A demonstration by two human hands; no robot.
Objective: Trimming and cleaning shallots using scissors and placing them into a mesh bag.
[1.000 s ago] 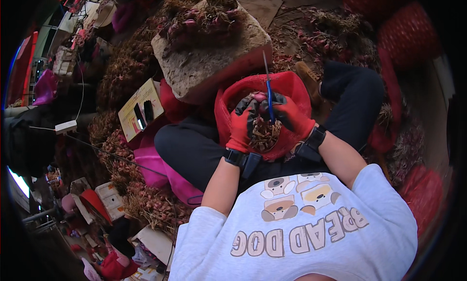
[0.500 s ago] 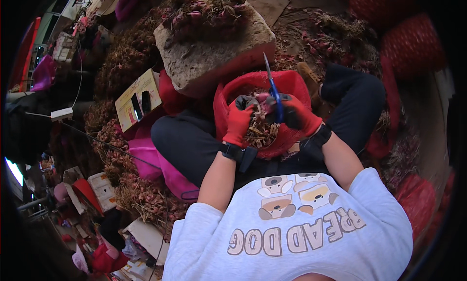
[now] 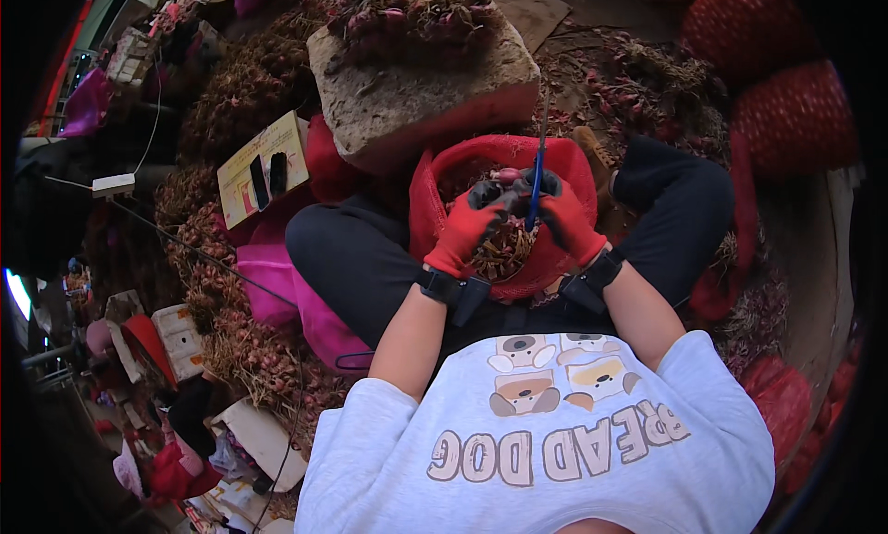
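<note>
Centre of frame, slightly above middle: both hands in red-and-black gloves work over a red mesh sack (image 3: 444, 210) resting in the person's lap. Left hand (image 3: 467, 229) has fingers curled closed around a bunch of shallots with dry stalks (image 3: 504, 247), held just above the sack's open mouth. Right hand (image 3: 566, 221) is closed around blue-handled scissors (image 3: 536, 187), blades pointing up toward the top of the frame; the two hands touch at the fingertips. Upper centre: a stone block (image 3: 416, 109) with shallots piled on top. Left of frame: loose shallot heaps (image 3: 250, 349) and a cardboard piece (image 3: 262, 169).
</note>
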